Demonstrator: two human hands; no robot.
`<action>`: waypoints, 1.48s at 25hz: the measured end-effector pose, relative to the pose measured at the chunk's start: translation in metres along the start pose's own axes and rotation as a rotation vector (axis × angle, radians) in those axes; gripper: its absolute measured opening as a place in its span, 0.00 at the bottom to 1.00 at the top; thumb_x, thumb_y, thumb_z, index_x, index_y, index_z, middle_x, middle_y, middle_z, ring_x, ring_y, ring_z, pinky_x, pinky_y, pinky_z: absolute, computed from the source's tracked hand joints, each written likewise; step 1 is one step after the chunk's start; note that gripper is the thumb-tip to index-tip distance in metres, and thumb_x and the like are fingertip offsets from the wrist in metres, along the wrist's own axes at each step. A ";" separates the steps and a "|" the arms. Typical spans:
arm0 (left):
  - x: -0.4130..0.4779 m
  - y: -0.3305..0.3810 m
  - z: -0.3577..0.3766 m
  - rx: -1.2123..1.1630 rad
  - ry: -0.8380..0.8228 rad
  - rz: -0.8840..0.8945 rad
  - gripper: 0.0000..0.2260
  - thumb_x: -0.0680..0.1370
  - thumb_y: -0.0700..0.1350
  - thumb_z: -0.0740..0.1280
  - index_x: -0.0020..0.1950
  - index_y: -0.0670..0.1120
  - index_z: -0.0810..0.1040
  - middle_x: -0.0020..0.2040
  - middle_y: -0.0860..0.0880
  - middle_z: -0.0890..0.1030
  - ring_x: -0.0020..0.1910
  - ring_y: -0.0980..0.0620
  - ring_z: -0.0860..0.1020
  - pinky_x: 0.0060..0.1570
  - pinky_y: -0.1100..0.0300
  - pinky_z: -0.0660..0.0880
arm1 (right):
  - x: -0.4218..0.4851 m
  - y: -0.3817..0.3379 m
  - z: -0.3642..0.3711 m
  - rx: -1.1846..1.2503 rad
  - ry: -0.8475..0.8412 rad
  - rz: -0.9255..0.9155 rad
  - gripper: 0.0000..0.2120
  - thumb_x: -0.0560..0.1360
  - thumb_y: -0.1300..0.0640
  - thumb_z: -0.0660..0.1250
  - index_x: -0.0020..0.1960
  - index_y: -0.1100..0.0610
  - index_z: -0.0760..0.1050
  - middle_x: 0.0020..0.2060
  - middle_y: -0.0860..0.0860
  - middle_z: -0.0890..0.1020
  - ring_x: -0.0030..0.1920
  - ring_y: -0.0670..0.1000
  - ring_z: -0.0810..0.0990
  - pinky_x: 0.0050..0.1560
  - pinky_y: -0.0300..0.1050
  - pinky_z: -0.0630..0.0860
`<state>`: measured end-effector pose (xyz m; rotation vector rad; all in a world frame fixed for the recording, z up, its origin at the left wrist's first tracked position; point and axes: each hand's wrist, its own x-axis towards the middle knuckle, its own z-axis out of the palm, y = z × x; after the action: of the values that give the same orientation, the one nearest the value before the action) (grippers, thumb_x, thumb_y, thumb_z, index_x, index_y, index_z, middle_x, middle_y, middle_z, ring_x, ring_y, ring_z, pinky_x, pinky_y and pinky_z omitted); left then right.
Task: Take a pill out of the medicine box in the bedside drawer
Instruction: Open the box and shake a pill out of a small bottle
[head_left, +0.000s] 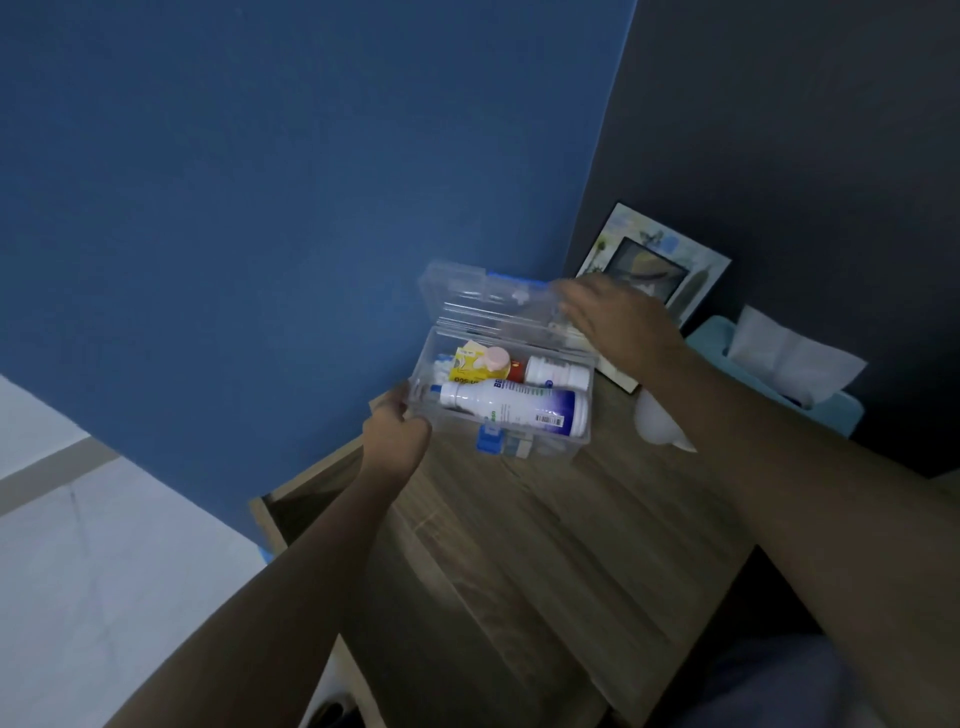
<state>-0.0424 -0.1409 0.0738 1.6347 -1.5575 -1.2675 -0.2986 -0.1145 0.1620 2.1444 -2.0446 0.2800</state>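
Wooden bedside table (519, 545), far end: clear medicine box (545, 447) sits on top. Right hand (618, 322) flat against the raised lid (483, 301), likely tipping it back for access. Left hand (397, 431) pinches the box's left corner, steadying it. Large white bottle (511, 408) lies inside, smaller bottle (556, 374) behind; no pill out.

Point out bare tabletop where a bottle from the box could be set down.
Free: the wide wood strip of the nightstand top in front of the medicine box, between both forearms. Crowded: behind and right, with the picture frame, tissue box and a white object.
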 end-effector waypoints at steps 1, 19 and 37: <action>0.002 0.000 0.000 0.016 -0.003 0.008 0.27 0.72 0.36 0.59 0.72 0.46 0.66 0.64 0.42 0.76 0.40 0.55 0.74 0.44 0.60 0.71 | 0.008 0.005 -0.002 -0.021 0.009 0.015 0.17 0.81 0.52 0.53 0.66 0.55 0.68 0.60 0.61 0.76 0.56 0.62 0.77 0.51 0.56 0.77; 0.012 -0.003 -0.001 0.133 -0.038 0.136 0.22 0.74 0.37 0.61 0.69 0.42 0.70 0.52 0.40 0.81 0.35 0.58 0.73 0.32 0.71 0.69 | 0.053 0.023 0.019 -0.121 0.051 -0.052 0.19 0.75 0.63 0.60 0.66 0.64 0.68 0.63 0.63 0.73 0.64 0.62 0.71 0.65 0.56 0.67; 0.014 -0.011 -0.011 0.158 -0.091 0.166 0.26 0.71 0.34 0.61 0.70 0.44 0.69 0.38 0.58 0.74 0.36 0.61 0.74 0.28 0.80 0.68 | 0.058 -0.039 0.067 -0.123 -0.461 -0.332 0.13 0.75 0.61 0.63 0.60 0.58 0.71 0.56 0.57 0.78 0.55 0.56 0.76 0.54 0.53 0.75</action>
<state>-0.0294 -0.1544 0.0652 1.5224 -1.8492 -1.1713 -0.2553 -0.1850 0.1114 2.5939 -1.7878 -0.4075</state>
